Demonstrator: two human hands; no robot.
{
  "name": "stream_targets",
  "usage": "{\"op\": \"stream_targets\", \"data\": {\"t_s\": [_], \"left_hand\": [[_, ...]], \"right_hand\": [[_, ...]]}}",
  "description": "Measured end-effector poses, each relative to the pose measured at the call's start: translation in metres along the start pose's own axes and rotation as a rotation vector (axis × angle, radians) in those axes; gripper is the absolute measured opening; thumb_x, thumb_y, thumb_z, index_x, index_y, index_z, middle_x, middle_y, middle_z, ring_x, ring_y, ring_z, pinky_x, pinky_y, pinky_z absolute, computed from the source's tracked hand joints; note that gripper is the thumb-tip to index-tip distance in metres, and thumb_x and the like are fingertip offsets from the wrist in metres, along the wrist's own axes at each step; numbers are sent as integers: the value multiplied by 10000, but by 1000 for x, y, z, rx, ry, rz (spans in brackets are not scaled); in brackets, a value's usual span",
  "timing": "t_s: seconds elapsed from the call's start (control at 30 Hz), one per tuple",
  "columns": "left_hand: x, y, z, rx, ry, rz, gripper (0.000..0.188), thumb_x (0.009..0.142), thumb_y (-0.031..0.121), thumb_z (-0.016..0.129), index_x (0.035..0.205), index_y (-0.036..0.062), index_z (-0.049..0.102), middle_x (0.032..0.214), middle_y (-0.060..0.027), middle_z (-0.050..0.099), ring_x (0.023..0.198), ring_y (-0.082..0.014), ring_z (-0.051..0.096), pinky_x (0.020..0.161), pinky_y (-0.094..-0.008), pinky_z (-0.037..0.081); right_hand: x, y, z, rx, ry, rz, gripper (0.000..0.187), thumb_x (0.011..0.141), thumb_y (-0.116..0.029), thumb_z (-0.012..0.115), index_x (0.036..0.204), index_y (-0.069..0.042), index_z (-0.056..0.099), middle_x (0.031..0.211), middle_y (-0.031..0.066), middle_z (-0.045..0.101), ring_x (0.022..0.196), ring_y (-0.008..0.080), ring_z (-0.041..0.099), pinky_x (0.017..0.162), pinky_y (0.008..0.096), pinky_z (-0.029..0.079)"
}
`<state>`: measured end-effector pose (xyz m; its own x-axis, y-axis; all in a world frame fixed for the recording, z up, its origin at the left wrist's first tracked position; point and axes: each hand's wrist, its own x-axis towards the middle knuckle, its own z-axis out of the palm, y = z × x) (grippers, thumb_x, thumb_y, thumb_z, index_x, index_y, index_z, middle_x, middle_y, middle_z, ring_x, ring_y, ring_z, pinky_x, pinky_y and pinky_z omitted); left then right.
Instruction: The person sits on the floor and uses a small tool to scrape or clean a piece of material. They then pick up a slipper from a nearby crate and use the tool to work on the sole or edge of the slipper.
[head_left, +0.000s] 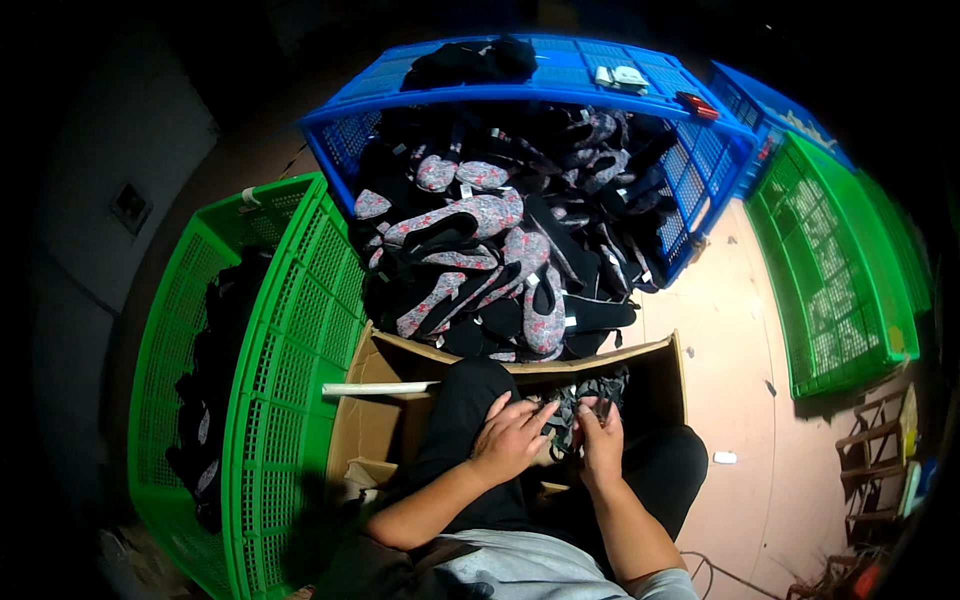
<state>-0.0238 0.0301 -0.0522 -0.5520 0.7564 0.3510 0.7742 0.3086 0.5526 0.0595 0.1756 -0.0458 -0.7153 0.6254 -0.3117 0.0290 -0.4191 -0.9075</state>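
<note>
My left hand (508, 438) rests over my left knee, its fingers stretched toward a tangle of dark grey strips (567, 412). Close by on the right, my right hand (601, 445) has its thumb and fingers closed on the tangle's near side; the exact piece is hard to make out. Both hands are above an open cardboard box (540, 366) between my legs. Just past its far edge lies a heap of soft shoes (480, 220), grey-and-red patterned with black openings, some with small white tags. The heap spills from a tipped blue crate (690, 160).
Green mesh crates stand at left (300, 290) and right (815, 270); the left one holds dark items. A pale stick (378, 389) crosses the box's left side. Atop the blue crate lie black cloth (472, 62) and a red object (697, 106). A wooden stool (880, 450) is at far right.
</note>
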Motion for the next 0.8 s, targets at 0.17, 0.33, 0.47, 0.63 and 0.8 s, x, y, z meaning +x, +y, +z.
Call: {"op": "stream_targets", "data": {"t_s": [0.17, 0.33, 0.47, 0.63, 0.8], "left_hand": [[-1, -3, 2, 58, -32, 58, 544, 814, 82, 648, 1341, 152, 533, 1122, -81, 644, 1056, -264, 594, 1059, -497, 348], [-3, -3, 5, -117, -70, -4, 557, 817, 61, 621, 1359, 95, 497, 992, -98, 652, 941, -301, 618, 919, -432, 458], [-6, -3, 3, -111, -124, -93, 518, 799, 25, 621, 1309, 63, 542, 977, -108, 646, 924, -313, 611, 862, -408, 477], [0, -6, 3, -109, 71, 66, 505, 778, -33, 595, 1276, 49, 574, 1165, -143, 600, 1106, -332, 564, 929, -404, 464], [5, 4, -4, 94, -17, 38, 583, 824, 123, 615, 1375, 16, 456, 1473, -187, 377, 1377, -362, 336, 1116, -480, 260]], "right_hand": [[0, -1, -2, 63, 52, 56, 87, 937, -107, 567, 1018, -80, 550, 685, -11, 518, 534, 68, 442, 472, 210, 342], [0, 3, 0, 48, -21, 124, 85, 954, -114, 541, 1032, -78, 548, 684, -1, 518, 534, 73, 437, 475, 221, 349], [-2, 8, 4, 47, -41, 182, 105, 966, -126, 511, 1059, -82, 535, 689, 0, 518, 518, 79, 430, 452, 219, 337], [-4, 5, 8, 44, -91, 212, 94, 967, -111, 482, 1059, -111, 499, 680, -16, 506, 493, 61, 392, 425, 202, 284], [2, 10, 7, 2, -63, 219, 73, 966, -130, 491, 1030, -102, 511, 679, -19, 509, 466, 58, 391, 406, 188, 289]]}}
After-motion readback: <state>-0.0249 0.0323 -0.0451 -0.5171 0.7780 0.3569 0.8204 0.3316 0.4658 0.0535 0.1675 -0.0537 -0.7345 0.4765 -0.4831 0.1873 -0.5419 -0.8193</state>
